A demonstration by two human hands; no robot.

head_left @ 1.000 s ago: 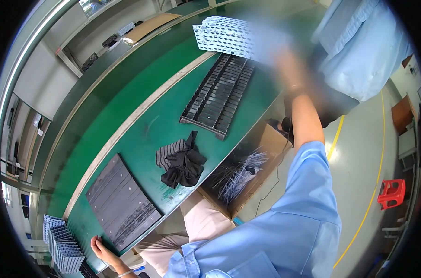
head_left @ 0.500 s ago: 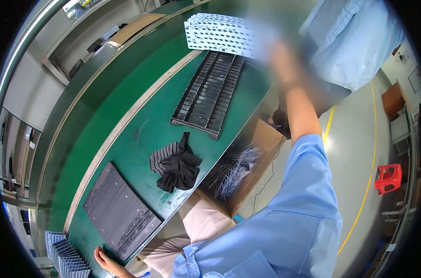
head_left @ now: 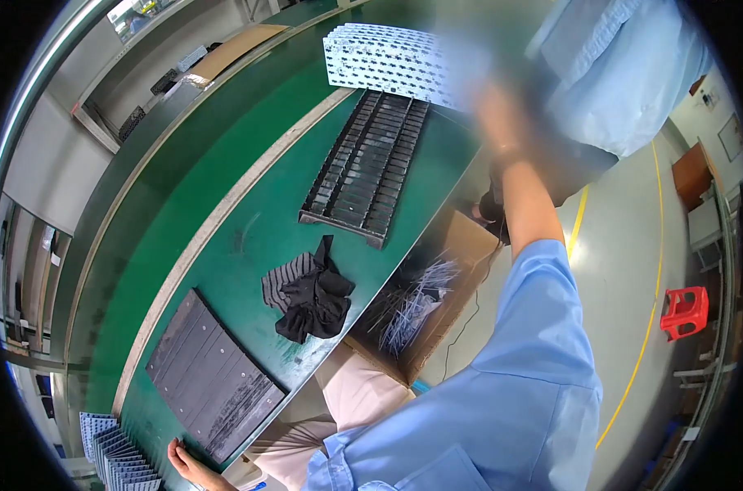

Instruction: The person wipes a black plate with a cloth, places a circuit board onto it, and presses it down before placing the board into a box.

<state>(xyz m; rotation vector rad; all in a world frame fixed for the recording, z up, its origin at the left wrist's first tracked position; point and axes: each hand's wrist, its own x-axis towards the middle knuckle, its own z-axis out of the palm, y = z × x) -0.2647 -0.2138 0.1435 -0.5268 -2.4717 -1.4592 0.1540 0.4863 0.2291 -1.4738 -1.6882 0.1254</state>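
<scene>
My right arm reaches far up the bench. Its hand (head_left: 493,102) is smeared and partly hidden in a blur at the right end of a row of white circuit-board panels (head_left: 384,59) with dark marks, so its fingers cannot be read. These panels stand at the far end of a black slotted rack (head_left: 367,164). My left hand (head_left: 193,468) rests at the near bench edge, beside the lower corner of a dark grey flat board (head_left: 212,372). Its fingers are loosely apart, with nothing visible in them. Several more panels (head_left: 122,454) stand in a row left of this hand.
A crumpled black and striped cloth (head_left: 310,290) lies on the green bench (head_left: 249,237). Beside the bench, a cardboard box (head_left: 457,274) holds thin pale strips. Another person in light blue (head_left: 625,82) is at the far right. A red stool (head_left: 684,314) stands on the floor.
Hardly anything differs. The view has shifted very slightly; both hands stay in about the same places, and the panels, rack, cloth and board have not moved.
</scene>
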